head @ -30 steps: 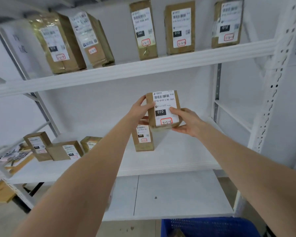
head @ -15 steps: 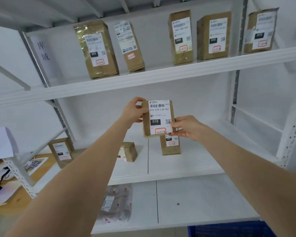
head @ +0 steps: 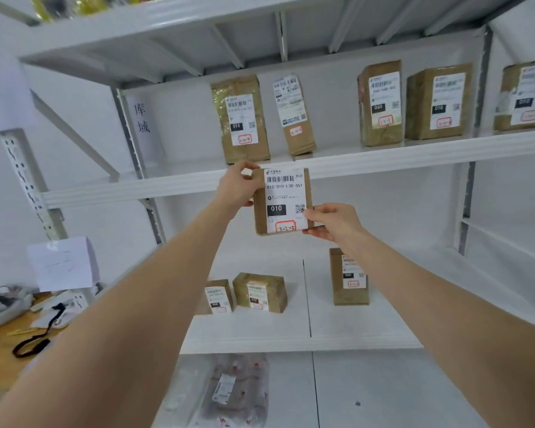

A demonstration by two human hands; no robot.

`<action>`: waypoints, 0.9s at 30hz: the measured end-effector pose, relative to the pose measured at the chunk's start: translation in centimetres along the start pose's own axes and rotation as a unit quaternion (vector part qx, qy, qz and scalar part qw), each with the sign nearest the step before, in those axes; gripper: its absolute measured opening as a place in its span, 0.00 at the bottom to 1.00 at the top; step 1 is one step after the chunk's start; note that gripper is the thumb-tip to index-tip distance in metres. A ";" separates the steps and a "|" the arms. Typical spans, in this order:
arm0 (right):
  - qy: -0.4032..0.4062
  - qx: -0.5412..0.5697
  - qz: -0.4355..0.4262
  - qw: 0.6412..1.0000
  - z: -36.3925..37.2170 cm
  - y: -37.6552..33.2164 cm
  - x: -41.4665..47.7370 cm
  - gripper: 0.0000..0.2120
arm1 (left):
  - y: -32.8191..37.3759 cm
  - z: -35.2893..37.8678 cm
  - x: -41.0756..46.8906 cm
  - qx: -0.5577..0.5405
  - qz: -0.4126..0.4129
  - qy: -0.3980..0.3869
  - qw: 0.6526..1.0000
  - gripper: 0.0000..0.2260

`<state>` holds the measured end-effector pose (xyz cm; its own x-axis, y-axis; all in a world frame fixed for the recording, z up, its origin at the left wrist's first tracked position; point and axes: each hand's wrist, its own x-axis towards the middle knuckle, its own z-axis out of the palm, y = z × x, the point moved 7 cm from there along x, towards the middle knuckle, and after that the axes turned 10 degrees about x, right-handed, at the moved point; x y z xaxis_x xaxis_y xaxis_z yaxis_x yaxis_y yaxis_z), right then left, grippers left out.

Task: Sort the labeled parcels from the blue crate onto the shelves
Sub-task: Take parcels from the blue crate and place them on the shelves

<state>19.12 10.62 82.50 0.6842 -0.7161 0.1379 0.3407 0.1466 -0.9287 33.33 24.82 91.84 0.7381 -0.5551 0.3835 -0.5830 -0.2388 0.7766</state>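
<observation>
We hold the parcel point(head: 283, 200) label-outward, left hand point(head: 237, 186) pinching its top corner and right hand point(head: 332, 222) its bottom one, probably to match its code to the upper shelf point(head: 383, 156) just above our fingers point(head: 314, 211).

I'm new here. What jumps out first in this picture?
The brown parcel held up in the middle, white label facing the camera: the left hand grips its upper left edge, the right hand its lower right corner. Behind it, five labelled parcels stand along the upper shelf, and three smaller parcels sit on the shelf below.
</observation>
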 end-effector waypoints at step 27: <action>-0.013 -0.050 -0.189 0.981 21.1 -8.4 10.3 0.05 | 1.5 -19.9 13.2 0.001 0.104 0.101 0.989 0.12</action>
<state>36.89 16.40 98.96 0.5387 -0.6882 0.4860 0.5090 -0.1938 -0.8387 48.95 32.99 107.97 0.6552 -0.4218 0.6267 -0.7298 -0.1390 0.6694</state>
